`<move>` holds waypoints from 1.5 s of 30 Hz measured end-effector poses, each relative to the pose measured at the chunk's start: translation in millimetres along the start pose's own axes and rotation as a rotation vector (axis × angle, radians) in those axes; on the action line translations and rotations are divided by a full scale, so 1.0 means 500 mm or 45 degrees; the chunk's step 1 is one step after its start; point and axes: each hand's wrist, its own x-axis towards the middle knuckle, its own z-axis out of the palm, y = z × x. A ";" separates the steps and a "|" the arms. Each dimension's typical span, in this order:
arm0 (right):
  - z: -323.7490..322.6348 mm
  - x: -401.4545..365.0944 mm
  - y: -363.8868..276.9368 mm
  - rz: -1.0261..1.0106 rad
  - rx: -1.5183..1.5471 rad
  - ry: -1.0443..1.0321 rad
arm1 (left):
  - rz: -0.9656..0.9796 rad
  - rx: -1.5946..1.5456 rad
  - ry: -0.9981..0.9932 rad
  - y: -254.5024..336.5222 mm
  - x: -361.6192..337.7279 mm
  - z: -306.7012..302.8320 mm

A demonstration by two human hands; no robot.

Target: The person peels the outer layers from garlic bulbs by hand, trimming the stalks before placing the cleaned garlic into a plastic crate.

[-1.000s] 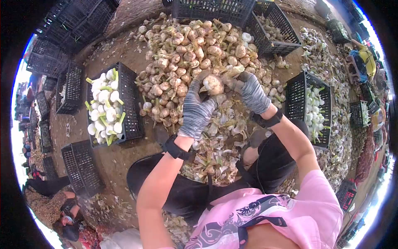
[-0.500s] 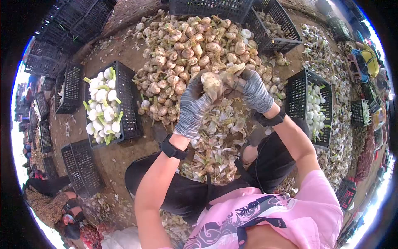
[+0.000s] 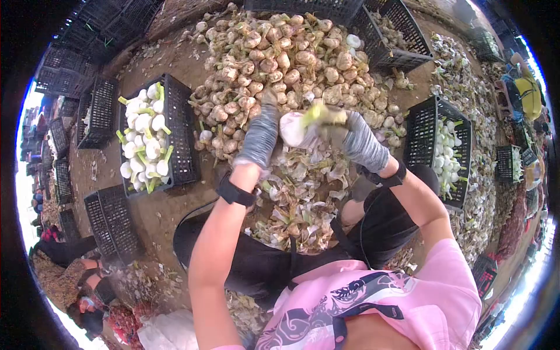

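White is showing over most of the garlic bulb (image 3: 293,129) near the centre of the frame, where brown, ragged skin was covering it a moment ago; its outer layers now look largely stripped. The left hand (image 3: 259,134), gloved in grey, is releasing it, the fingers extending upward just beside it; blur is hiding whether they are still touching. The right hand (image 3: 359,140) is gripping the greenish stem (image 3: 318,114), holding the bulb above loose skins (image 3: 300,204).

The brown pile (image 3: 256,64) is filling the upper centre. A black crate (image 3: 182,134) at the left is holding white bulbs with cut green stems, and another crate (image 3: 421,131) at the right is holding more. The left forearm (image 3: 216,251) is lying between the bulb and the left crate, while the right knee (image 3: 417,184) is crowding the near side of the right one. Another person (image 3: 64,274) is working at the lower left.
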 end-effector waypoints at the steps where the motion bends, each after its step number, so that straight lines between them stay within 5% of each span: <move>1: -0.002 0.002 0.007 0.252 0.188 0.053 | 0.000 0.001 0.000 -0.017 0.002 0.002; 4: 0.008 0.004 0.000 0.011 0.011 0.215 | 1.078 0.329 0.135 0.022 -0.039 0.047; 5: 0.012 0.004 -0.001 -0.173 0.033 0.288 | 1.077 0.332 0.126 0.026 -0.040 0.048; 7: 0.008 -0.004 0.018 -0.039 0.031 0.280 | 1.019 0.808 0.017 0.029 -0.047 0.049; 11: 0.005 -0.010 0.004 0.063 0.284 0.176 | 0.591 0.623 -0.105 0.041 -0.049 0.041; 13: -0.011 -0.001 0.061 -0.430 -0.461 0.182 | 0.568 0.473 -0.195 0.040 -0.050 0.039; 15: -0.005 -0.003 0.017 -0.336 -0.023 0.229 | 0.444 0.176 -0.199 0.033 -0.052 0.039; 21: -0.050 0.031 0.021 0.738 1.872 0.046 | 0.579 -0.031 -0.473 0.042 -0.069 0.030; 23: -0.045 0.030 0.034 0.765 1.947 -0.137 | 0.493 -0.324 -0.655 0.043 -0.070 0.032; 25: -0.010 0.019 0.014 0.506 1.343 0.169 | 0.432 -0.598 -0.711 0.034 -0.064 0.043; 28: -0.002 -0.003 0.011 0.233 0.595 -0.241 | 0.197 -0.839 -0.478 0.003 -0.023 0.022; 29: -0.004 -0.017 -0.040 0.467 0.866 -0.358 | 0.139 -0.903 -0.410 -0.014 -0.004 0.010; 31: -0.049 -0.024 -0.009 0.438 1.148 -0.164 | 0.010 -1.028 -0.121 -0.030 0.014 -0.005; 34: -0.127 -0.001 0.013 0.610 0.981 -0.179 | -0.045 -1.129 -0.006 -0.035 0.021 -0.007; 36: -0.127 0.027 0.028 0.115 0.117 -0.491 | -0.075 -1.122 0.021 -0.033 0.029 -0.007; 39: -0.107 0.070 0.055 0.204 -1.493 -0.453 | -0.116 -1.134 0.064 -0.009 0.009 0.010; 43: -0.171 0.207 0.203 0.402 -1.278 -0.026 | -0.268 -1.350 -0.143 -0.003 -0.020 0.010; 44: -0.181 0.246 0.230 0.440 -1.133 0.156 | -0.132 -1.176 -0.115 -0.004 -0.025 0.016; 45: -0.200 0.282 0.302 0.215 -1.214 0.330 | -0.024 -1.053 -0.066 -0.011 -0.030 0.021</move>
